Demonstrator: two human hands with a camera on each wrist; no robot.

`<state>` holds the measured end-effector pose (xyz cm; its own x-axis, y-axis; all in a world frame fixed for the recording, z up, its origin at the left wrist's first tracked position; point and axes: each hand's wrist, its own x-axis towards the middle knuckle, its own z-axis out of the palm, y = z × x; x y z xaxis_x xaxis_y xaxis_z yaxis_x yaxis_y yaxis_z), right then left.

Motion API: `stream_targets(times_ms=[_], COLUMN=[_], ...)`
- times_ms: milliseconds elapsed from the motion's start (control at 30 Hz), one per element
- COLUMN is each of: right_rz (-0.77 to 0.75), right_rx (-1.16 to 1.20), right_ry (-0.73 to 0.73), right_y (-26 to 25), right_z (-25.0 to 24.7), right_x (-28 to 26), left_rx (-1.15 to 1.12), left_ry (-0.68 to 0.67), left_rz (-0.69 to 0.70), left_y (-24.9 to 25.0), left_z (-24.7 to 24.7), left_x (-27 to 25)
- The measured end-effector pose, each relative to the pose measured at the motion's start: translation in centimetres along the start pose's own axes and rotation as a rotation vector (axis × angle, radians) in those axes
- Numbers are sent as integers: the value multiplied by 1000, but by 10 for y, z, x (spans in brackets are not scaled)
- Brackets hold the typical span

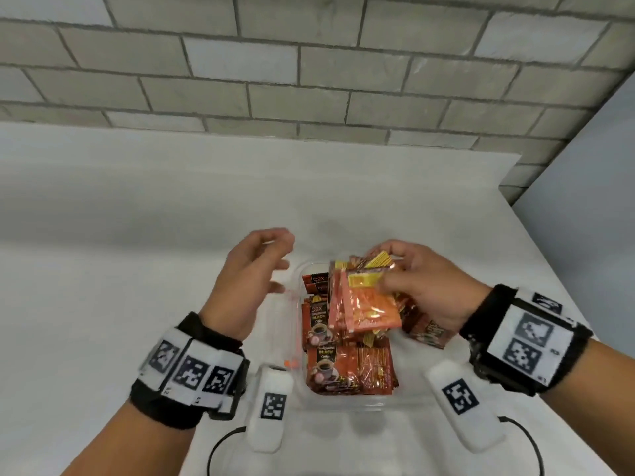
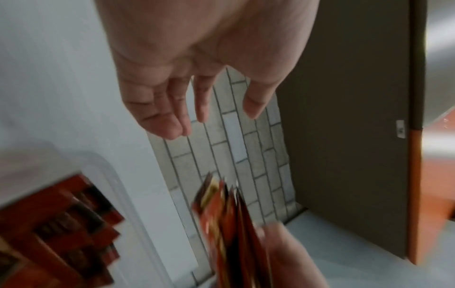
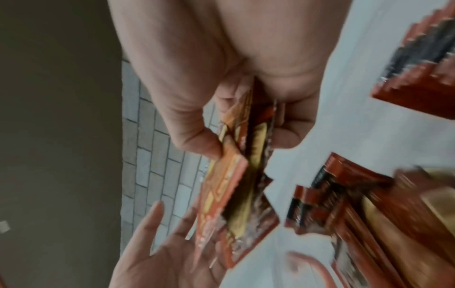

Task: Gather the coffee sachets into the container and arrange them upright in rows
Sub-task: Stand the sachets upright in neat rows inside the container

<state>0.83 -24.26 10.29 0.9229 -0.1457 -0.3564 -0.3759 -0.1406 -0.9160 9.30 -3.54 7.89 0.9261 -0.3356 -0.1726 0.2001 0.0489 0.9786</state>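
Head view: clear plastic container (image 1: 343, 405) on a white table (image 1: 137, 235), coffee sachets (image 1: 347, 367) lying flat inside. Above it, right hand (image 1: 426, 286) grips a sachet stack (image 1: 360, 304); left hand (image 1: 247, 280) hovers beside, fingers spread, empty.

Left wrist view: left hand (image 2: 197, 68) released, the stack (image 2: 231, 224) below.

Right wrist view: right hand (image 3: 234, 78) pinches the stack (image 3: 236, 175).

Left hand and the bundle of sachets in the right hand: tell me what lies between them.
Nothing. In the right wrist view the open left hand faces the bundle of sachets pinched by the right hand, only air between.
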Motion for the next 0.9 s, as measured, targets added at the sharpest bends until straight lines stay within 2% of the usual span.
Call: stream_targets(times_ms=[67,200,300,400,500,533,767,833,900], right_rz=[-96,-211,-256,-265,-270,-273,-254,-225,-186], right_rx=[73,176,171,68,-368,-416,-94,-30,59], right_ry=[14,1,27,60,205,212,-19,-5,71], right_y=[-9,-15,-10,-2,8,11,25,28,31], right_z=[-9,-10,-9,-8,-14,-17,-23,-30,-38], right_x=[2,1,-3,-8,-14,-16,-30,-31,-32], left_rx=[-84,-232,-388,-469,-497,-506,-541,-532,-473], left_ry=[-72,-461,-564,-587,-575,-575,-516,-503,-483], left_rz=[-8,-264,-401,-450,-433,-423,-402,-397,-378], left_y=[7,5,0,-6,-12,-14,-19,-19,-18], left_z=[22,60,73,84,91,92,97,96,95], left_x=[-1,-1,1,0,-2,-3,-6,-6,-8])
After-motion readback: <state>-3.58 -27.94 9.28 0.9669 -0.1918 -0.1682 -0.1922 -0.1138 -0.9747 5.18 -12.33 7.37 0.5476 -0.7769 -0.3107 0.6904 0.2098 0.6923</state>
